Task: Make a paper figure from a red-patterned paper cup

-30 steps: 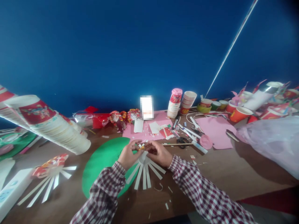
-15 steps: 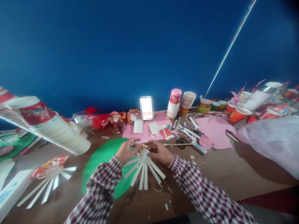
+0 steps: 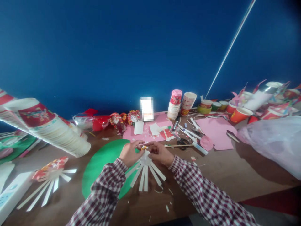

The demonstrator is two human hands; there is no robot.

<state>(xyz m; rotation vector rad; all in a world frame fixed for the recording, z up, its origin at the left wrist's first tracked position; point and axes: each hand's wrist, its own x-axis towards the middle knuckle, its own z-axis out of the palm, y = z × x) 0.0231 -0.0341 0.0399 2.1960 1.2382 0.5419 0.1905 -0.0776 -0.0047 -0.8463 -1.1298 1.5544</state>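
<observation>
A paper cup cut into strips is held between my two hands, its white strips fanned out toward me. My left hand pinches its far left side, where a red and yellow printed part shows at the fingertips. On the right, my right hand grips the far right side with thumb and bent fingers. Beneath my left forearm lies a round green sheet. A second cut paper cup, with a folded red print and spread strips, rests at the left.
A long stack of paper cups leans at the left. Behind my hands are pink paper, scissors, a glue stick and a wooden stick. Upright cup stacks stand near the blue wall. A plastic bag lies right.
My left hand has shifted slightly right, closer to my right hand, at the cup's far edge. The cup's strips stay nearly in place.
</observation>
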